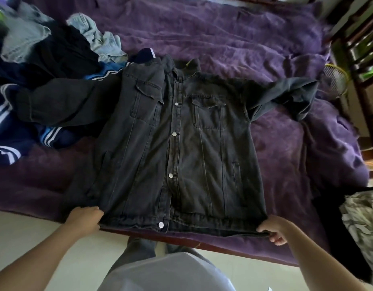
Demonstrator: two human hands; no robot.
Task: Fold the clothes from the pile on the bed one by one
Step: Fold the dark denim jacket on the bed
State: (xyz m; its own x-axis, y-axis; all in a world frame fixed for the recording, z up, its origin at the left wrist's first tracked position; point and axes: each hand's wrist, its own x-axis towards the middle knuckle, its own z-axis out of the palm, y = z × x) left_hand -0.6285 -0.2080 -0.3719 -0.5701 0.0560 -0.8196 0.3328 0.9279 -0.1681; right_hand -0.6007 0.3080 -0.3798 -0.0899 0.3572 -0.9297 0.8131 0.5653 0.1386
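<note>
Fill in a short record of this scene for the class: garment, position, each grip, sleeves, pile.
garment: dark jacket
position: front up, spread on the bed
left grip: holds the hem's left corner
right grip: holds the hem's right corner
sleeves: spread outward; the left one lies over the pile
pile: unfolded clothes, far left of the bed

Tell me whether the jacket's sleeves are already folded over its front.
No, the jacket lies flat with both sleeves spread out to its sides.
</note>
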